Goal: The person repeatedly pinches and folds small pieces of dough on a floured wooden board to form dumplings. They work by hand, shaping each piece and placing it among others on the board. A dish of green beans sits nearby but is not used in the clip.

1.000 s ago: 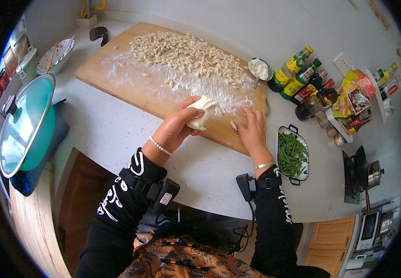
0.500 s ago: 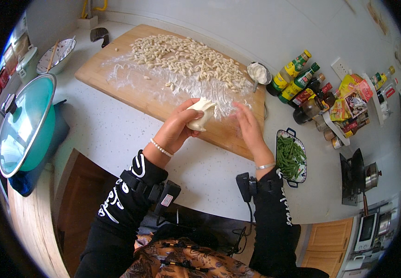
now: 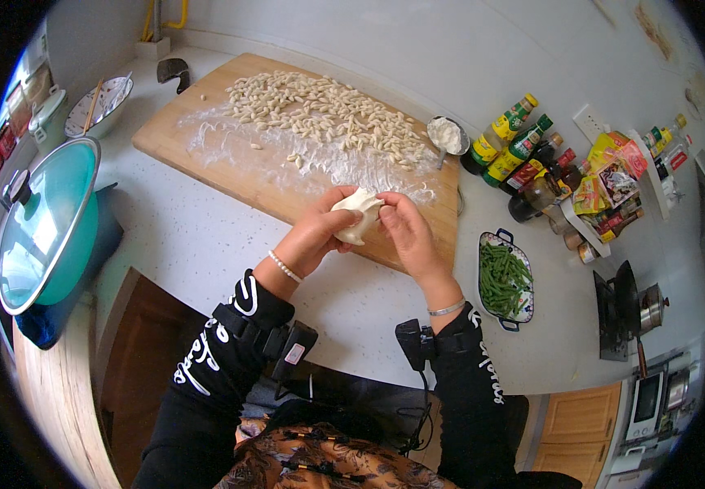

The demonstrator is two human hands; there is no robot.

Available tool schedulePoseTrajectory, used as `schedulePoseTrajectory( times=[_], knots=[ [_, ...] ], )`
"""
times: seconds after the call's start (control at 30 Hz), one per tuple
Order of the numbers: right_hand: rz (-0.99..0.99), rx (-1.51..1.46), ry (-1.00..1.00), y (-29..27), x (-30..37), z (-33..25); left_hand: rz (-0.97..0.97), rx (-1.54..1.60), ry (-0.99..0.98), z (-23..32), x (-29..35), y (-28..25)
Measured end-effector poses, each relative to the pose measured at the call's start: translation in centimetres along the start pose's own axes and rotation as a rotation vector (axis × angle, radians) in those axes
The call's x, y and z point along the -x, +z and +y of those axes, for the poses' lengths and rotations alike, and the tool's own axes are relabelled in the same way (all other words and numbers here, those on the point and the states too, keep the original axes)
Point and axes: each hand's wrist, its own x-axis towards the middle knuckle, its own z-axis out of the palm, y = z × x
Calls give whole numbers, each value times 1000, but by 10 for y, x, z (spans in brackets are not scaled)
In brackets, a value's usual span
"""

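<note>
Half a second ago our right grip [image 3: 412, 234] was off over the floury board, apart from the dough; now it has come back, its thumb and fingers pinching the right edge of the dough lump [image 3: 355, 233]. Our left grip [image 3: 317, 231] stays wrapped around that lump, thumb across its face, above the near edge of the wooden board [image 3: 163, 137]. With both hands on the dough again, we judge this to be another turn of nipping off a small piece. The shaped dough pieces [image 3: 328, 110] lie thickly over the board's far half, a few apart on the flour smears.

Of the containers, the metal scoop [image 3: 463, 147] at the board's right corner holds white flour [image 3: 447, 133]. Nearer us on the bench [image 3: 165, 216], the two-handled dish [image 3: 525, 313] is full of cut green beans [image 3: 503, 277]. At far left, the patterned bowl [image 3: 105, 126] has chopsticks [image 3: 93, 106] leaning in it. The turquoise pot [image 3: 77, 253] wears its glass lid [image 3: 49, 220]; we cannot tell what is inside.
</note>
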Motion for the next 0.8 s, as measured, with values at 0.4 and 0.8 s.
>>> schedulePoseTrajectory(
  times=[0.4,0.8],
  knots=[
    [179,586,-96,0,-4,-15,-109,-100,-74,-5,-3,-3],
    [308,457,112,-48,16,32,2,114,1,3,7,0]
  ],
)
